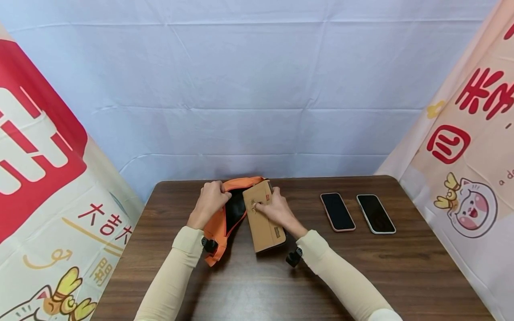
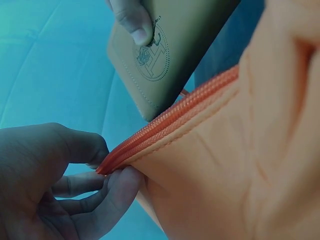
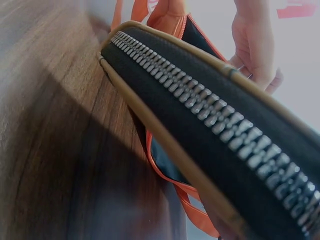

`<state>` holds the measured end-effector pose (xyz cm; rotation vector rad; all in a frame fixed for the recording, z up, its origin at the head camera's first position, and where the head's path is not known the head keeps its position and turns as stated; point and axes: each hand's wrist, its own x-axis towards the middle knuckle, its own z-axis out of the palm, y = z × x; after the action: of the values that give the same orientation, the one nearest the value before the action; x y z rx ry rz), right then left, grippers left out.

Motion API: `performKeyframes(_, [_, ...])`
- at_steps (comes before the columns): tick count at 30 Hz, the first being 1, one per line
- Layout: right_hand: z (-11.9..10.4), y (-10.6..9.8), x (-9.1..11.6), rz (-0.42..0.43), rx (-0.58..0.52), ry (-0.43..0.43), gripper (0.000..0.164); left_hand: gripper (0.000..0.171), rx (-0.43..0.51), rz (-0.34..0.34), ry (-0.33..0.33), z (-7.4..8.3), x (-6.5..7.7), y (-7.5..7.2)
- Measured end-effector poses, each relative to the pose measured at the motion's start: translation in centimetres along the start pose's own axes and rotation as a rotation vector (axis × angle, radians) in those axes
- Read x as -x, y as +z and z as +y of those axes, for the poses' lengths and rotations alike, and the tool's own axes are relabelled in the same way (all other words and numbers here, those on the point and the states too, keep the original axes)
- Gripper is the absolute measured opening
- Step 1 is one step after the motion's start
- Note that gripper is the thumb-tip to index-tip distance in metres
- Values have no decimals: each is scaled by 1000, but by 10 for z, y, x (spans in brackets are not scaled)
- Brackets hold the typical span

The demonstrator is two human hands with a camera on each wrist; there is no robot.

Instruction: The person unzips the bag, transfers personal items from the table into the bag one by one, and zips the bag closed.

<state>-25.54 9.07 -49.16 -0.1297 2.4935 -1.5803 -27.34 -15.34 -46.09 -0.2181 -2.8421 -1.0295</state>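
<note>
An orange zippered bag [image 1: 217,227] lies on the table, its mouth spread so the dark lining [image 1: 235,208] shows. My left hand [image 1: 210,199] pinches the zipper edge [image 2: 170,117] of that mouth between thumb and fingers. A tan wallet [image 1: 258,227] is in the grip of my right hand [image 1: 277,208], thumb across its printed front. In the head view the wallet overlaps the right side of the bag's opening. The right wrist view shows the wallet's metal zipper [image 3: 200,105] closed along its black side, with the orange bag behind it.
Two phones lie to the right on the brown wooden table [image 1: 321,276]: one with a pink rim [image 1: 337,212], another with a pale rim [image 1: 376,214]. A white cloth [image 1: 249,89] hangs behind the table, and printed cloths [image 1: 462,191] hang at both sides.
</note>
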Motion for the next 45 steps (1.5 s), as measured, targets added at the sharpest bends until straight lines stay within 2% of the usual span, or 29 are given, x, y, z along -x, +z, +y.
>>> performKeyframes(9, [1,5,-1,-14,-10,2,80,29,-1,-6,-5,0,1,0])
performKeyframes(15, [1,9,-2,-15,-15,11,76,29,2,-9,-7,0,1,0])
performKeyframes(22, [2,11,-3,-8,-20,18,80,30,2,-10,-5,0,1,0])
performKeyframes(45, [5,24,-7,-34,-5,47,72,26,1,-13,-26,0,1,0])
